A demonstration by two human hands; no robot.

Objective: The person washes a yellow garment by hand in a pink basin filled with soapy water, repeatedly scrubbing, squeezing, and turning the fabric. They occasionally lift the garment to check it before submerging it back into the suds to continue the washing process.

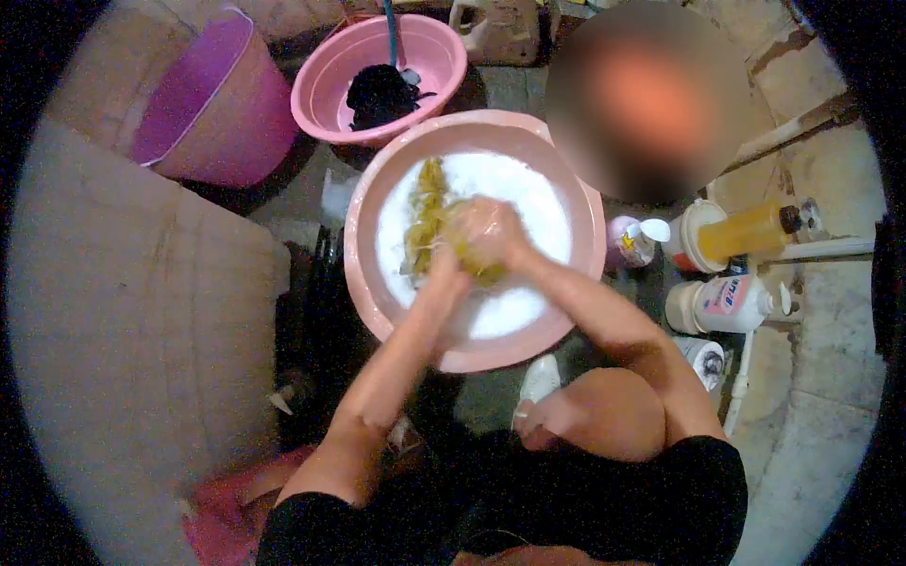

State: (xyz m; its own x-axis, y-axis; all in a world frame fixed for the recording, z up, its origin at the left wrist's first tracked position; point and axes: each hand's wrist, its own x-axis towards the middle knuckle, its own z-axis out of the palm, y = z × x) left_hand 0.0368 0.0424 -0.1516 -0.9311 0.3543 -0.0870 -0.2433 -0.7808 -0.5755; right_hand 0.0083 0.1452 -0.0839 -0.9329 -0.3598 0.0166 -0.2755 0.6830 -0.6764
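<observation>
Head view: both hands are meeting at ctr of frame, over the big pink basin (pixel 491 351), which is holding white sudsy water (pixel 528 198). Right hand (pixel 486 231) is bunching the yellow-green cloth (pixel 427 203), fingers clamped round a wad of it. Left hand (pixel 445 274) is pressing against the same cloth, just below & left of the right hand. Motion blur is smearing it, so can't tell if its fingers are curled or flat. Cloth is lying inside the basin: one part is trailing toward upper left thru the suds, the rest is sitting wadded under the hands at approx. the basin's ctr. Both forearms are reaching up from the bottom of frame.

Smaller pink basin (pixel 434 57) is sitting at upper ctr, touching or just behind the big one, w/ a dark cloth (pixel 377 94) in it & a blue hose (pixel 389 24) dipping in from the top edge. Purple bucket (pixel 217 104) is standing at upper left. Pale jug (pixel 495 28) is showing at the top edge.

At right of frame, near each other on the floor (pixel 812 424): small pink pump bottle (pixel 630 241), bottle of yellow liquid (pixel 746 231), white labelled bottle (pixel 722 302). Bare knee (pixel 604 415) is sitting lower right of ctr, w/ a white shoe (pixel 540 377) just beside it, below the big basin.
</observation>
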